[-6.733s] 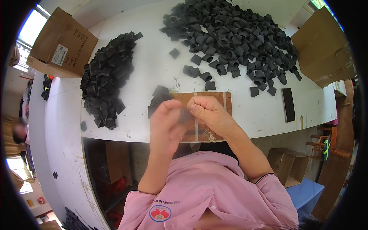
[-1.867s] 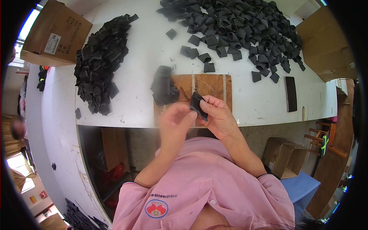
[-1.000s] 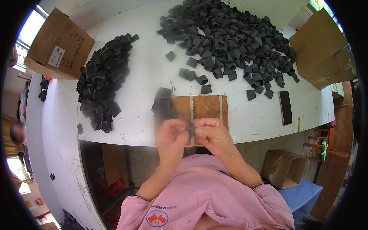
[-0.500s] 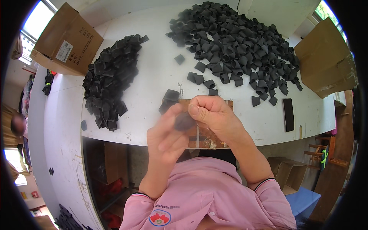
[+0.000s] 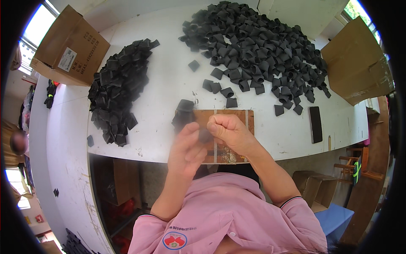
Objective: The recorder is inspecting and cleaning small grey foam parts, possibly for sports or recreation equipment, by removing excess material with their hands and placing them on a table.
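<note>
My left hand [image 5: 186, 148] and my right hand [image 5: 230, 131] are close together over a brown board [image 5: 232, 114] at the table's front edge. Between them is a small dark fabric loop [image 5: 205, 136], pinched by the thumb and fingers of my right hand. The fingers of my left hand are curled against its left side; they are slightly blurred. Beside the board's left end lies a small stack of black pieces [image 5: 185, 106], partly behind my left hand. Beyond the board spreads a big heap of black fabric loops [image 5: 253, 55].
A long pile of flatter black pieces [image 5: 118, 89] lies to the left. Cardboard boxes stand at the far left [image 5: 80, 46] and far right [image 5: 355, 63]. A dark phone [image 5: 315, 125] rests at the right. Below the table are an open carton [image 5: 315, 190] and a blue bin [image 5: 334, 222].
Both hands have dropped slightly toward the front edge, still around the dark loop. More of the board's far side shows now. The view has shifted a little; the piles look unchanged.
</note>
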The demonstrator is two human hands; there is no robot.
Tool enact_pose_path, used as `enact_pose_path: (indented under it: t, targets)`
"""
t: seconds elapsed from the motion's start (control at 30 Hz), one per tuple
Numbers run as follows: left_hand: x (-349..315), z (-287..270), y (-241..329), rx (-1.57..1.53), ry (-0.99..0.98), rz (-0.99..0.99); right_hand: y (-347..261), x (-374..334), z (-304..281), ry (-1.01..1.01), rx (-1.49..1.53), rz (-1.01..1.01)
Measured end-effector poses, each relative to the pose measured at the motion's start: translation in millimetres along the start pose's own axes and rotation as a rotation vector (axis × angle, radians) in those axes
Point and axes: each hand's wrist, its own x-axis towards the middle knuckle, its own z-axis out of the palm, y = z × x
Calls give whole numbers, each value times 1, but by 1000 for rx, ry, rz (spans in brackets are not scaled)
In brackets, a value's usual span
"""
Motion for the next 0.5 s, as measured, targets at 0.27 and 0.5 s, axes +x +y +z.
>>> enact_pose_path:
  t: [0.27, 0.5]
  targets:
    - [7, 35, -5, 1328, -26, 785, -10, -20, 16, 456, -797, -564]
    - [7, 37, -12, 1328, -63, 922, -6, -17, 33, 477, -1224, -850]
